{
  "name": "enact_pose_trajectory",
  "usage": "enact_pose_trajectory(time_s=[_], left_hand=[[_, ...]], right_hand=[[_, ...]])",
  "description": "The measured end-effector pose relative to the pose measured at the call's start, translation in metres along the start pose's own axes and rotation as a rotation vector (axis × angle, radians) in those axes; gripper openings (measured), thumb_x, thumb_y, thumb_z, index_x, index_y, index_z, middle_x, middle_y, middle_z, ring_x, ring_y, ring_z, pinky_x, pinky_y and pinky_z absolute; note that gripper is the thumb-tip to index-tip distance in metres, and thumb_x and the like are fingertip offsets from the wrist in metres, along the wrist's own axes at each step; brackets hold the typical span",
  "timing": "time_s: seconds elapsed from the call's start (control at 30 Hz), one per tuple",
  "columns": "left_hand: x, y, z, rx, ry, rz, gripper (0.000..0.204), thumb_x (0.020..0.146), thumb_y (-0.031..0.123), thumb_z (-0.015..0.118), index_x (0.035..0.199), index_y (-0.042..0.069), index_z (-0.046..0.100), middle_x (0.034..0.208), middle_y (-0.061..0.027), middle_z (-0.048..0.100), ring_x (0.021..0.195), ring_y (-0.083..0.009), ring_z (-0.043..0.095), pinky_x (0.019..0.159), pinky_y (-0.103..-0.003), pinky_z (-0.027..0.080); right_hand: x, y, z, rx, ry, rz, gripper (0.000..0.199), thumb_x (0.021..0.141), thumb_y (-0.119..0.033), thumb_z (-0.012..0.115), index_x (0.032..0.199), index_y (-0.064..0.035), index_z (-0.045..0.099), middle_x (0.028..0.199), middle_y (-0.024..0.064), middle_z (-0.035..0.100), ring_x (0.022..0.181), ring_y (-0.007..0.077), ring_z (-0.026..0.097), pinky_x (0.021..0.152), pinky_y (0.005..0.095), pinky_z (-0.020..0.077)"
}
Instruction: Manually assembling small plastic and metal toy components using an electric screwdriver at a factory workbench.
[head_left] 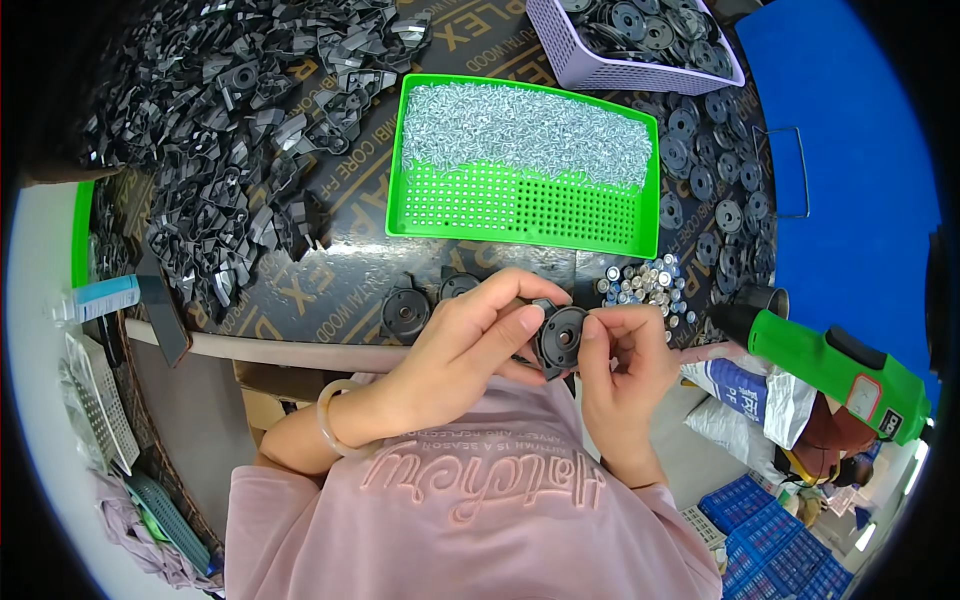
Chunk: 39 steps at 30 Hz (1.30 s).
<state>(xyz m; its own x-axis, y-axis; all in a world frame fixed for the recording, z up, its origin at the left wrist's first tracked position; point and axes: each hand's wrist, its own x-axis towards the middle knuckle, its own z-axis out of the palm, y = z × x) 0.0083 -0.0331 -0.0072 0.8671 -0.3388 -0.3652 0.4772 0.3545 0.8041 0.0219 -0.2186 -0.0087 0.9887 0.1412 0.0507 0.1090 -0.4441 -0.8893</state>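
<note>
A dark printed board serves as worktop (pixel 350 290), its near edge at the person's chest. Just off that edge, the left hand (pixel 465 335) and right hand (pixel 625 365) both pinch one black disc (pixel 562 338), fingers closed on its rim. Judged best: grip steady, hub facing up. Two more discs (pixel 405 312) lie near; one green tray (pixel 530 165) of screws, one lilac basket (pixel 635 40), one green driver (pixel 830 365).
</note>
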Motion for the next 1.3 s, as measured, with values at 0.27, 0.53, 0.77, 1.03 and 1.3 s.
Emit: enact_pose_trajectory(time_s=[0.27, 0.53, 0.77, 1.03, 1.3], left_hand=[[-0.001, 0.002, 0.006, -0.120, 0.090, -0.018, 0.032, 0.103, 0.016, 0.050, 0.131, 0.001, 0.050, 0.096, -0.0042, 0.060, 0.081, -0.0079, 0.059, 0.076, -0.027, 0.059], [-0.007, -0.001, -0.001, 0.338, 0.054, 0.173, 0.051, 0.095, -0.001, 0.059, 0.139, 0.000, 0.035, 0.078, -0.0012, 0.057, 0.070, -0.0049, 0.054, 0.067, -0.023, 0.052], [-0.025, 0.017, -0.023, 0.761, 0.295, 0.421, 0.057, 0.088, -0.003, 0.067, 0.140, -0.001, 0.043, 0.103, -0.0139, 0.070, 0.084, -0.0156, 0.070, 0.071, -0.027, 0.056], [-0.047, 0.031, -0.116, 1.630, 0.955, 0.417, 0.055, 0.075, 0.007, 0.078, 0.128, 0.006, 0.062, 0.133, -0.0142, 0.055, 0.119, -0.0347, 0.052, 0.101, -0.041, 0.043], [-0.033, 0.020, -0.120, 1.554, 0.950, 0.496, 0.041, 0.078, 0.007, 0.077, 0.117, 0.008, 0.070, 0.140, -0.0128, 0.054, 0.125, -0.0334, 0.053, 0.101, -0.041, 0.045]], right_hand=[[0.000, 0.002, 0.008, -0.287, 0.128, -0.297, 0.014, 0.082, 0.001, 0.073, 0.090, -0.0026, 0.062, 0.076, 0.0058, 0.062, 0.054, 0.0145, 0.057, 0.048, 0.0253, 0.0455], [0.006, -0.005, -0.006, 0.079, -0.091, 0.065, 0.024, 0.081, -0.002, 0.076, 0.102, -0.0027, 0.066, 0.076, 0.0012, 0.060, 0.061, 0.0069, 0.054, 0.053, 0.0197, 0.0413], [0.014, 0.008, -0.049, 0.225, -0.118, 0.292, 0.015, 0.090, -0.007, 0.071, 0.100, 0.0013, 0.063, 0.082, -0.0003, 0.065, 0.067, 0.0044, 0.056, 0.057, 0.0192, 0.0437], [0.020, 0.032, -0.035, -0.212, -0.123, 0.205, 0.017, 0.088, -0.012, 0.073, 0.096, 0.0009, 0.066, 0.074, 0.0110, 0.069, 0.062, 0.0158, 0.066, 0.055, 0.0280, 0.0510], [0.027, 0.026, -0.007, -0.272, -0.192, 0.074, 0.018, 0.087, -0.014, 0.074, 0.097, -0.0025, 0.065, 0.073, 0.0113, 0.068, 0.059, 0.0235, 0.066, 0.055, 0.0323, 0.0500]])
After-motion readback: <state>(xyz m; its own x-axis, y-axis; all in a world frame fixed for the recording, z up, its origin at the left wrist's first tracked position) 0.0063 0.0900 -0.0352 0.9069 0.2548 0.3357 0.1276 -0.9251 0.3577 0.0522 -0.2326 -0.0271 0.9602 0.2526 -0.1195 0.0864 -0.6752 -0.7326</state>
